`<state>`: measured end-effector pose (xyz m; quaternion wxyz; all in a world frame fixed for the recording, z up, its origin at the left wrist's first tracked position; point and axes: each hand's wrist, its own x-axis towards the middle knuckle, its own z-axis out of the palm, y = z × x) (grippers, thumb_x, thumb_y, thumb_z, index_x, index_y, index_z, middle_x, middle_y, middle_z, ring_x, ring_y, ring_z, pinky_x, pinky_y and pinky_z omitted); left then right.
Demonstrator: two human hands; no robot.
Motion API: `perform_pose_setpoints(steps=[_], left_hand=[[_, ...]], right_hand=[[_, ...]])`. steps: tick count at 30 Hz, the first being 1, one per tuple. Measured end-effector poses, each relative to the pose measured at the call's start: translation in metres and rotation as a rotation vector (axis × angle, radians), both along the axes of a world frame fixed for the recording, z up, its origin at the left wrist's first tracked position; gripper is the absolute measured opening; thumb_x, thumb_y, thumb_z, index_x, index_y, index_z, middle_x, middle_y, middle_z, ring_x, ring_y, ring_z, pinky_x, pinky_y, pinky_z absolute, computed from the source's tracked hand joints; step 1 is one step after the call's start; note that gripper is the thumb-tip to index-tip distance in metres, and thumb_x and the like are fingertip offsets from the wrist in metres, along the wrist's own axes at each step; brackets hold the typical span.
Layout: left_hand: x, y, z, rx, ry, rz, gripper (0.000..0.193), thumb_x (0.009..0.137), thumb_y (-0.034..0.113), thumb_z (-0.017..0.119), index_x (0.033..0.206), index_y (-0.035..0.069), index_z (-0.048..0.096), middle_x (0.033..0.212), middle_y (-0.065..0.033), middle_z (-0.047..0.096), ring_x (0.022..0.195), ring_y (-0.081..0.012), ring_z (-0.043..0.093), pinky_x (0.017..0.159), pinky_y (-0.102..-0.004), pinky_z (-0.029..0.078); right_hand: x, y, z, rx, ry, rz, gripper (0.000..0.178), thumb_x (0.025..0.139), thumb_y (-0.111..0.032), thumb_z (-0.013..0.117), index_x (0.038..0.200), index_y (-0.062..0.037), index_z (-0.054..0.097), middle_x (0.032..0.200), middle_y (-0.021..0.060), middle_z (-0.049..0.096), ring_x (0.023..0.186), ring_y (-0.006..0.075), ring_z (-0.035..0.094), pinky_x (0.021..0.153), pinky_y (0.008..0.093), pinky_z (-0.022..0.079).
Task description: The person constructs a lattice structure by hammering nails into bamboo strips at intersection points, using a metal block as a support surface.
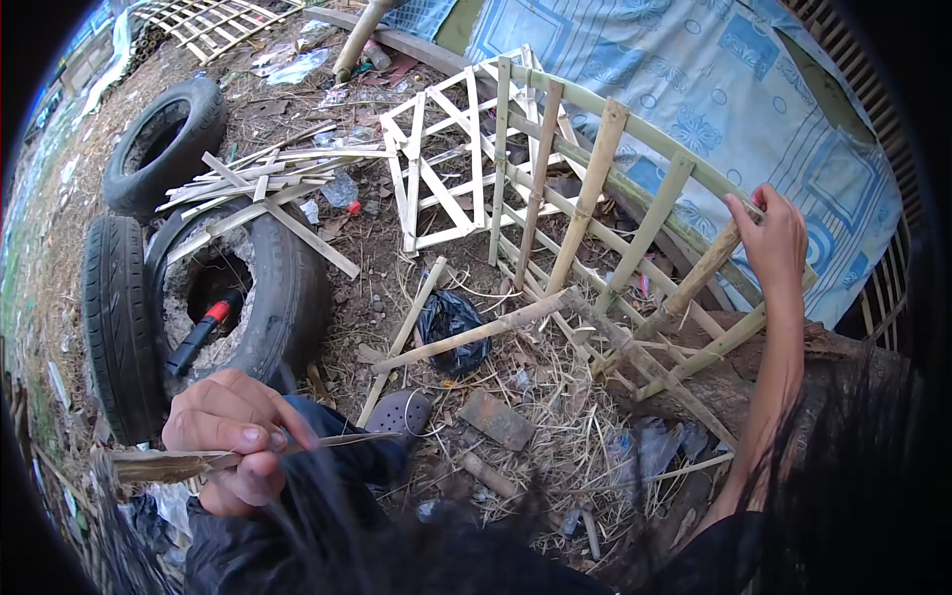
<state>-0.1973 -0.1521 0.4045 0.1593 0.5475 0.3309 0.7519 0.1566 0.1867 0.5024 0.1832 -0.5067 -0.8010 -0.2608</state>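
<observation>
My left hand [230, 431], at the lower left, pinches a thin bamboo strip [164, 464] between thumb and fingers. The strip lies nearly level, broader at its left end and tapering to the right over my knee. On the right, my outstretched right hand [775, 233] grips the top edge of a bamboo lattice frame [587, 198], where a slat meets the curved rail. This frame stands tilted, its slats crossing several rails. Some loose bamboo pieces [476, 332] lie against its lower side. Behind it sits a paler lattice frame [436, 169] of thin white strips.
Old tyres [293, 288] lie at the left, one filled with concrete and holding a red-and-black tool [206, 332]. Pale strips [268, 183] are heaped on top. A black plastic bag [454, 332], a brick [496, 418] and a log [764, 372] are nearby. Blue patterned sheeting [694, 99] hangs behind.
</observation>
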Motion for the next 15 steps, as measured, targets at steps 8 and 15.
perform_pose_setpoints(steps=[8, 15], left_hand=[[-0.001, -0.009, 0.005, -0.031, 0.061, 0.039, 0.013, 0.083, 0.002, 0.068, 0.091, -0.002, 0.059, 0.070, -0.0075, 0.052, 0.051, -0.0151, 0.054, 0.046, -0.0336, 0.059], [0.000, 0.004, -0.003, 0.047, 0.009, -0.094, 0.015, 0.085, 0.007, 0.069, 0.090, -0.001, 0.058, 0.071, -0.0083, 0.053, 0.055, -0.0135, 0.052, 0.046, -0.0321, 0.060]], right_hand=[[-0.027, -0.037, -0.019, -0.046, 0.084, 0.096, 0.036, 0.080, -0.032, 0.073, 0.079, -0.0006, 0.056, 0.074, 0.0142, 0.058, 0.073, 0.0351, 0.057, 0.066, 0.0438, 0.043], [-0.025, -0.106, -0.008, 0.053, 0.081, 0.183, 0.032, 0.074, -0.023, 0.079, 0.076, -0.0027, 0.055, 0.070, 0.0112, 0.056, 0.069, 0.0322, 0.056, 0.062, 0.0405, 0.043]])
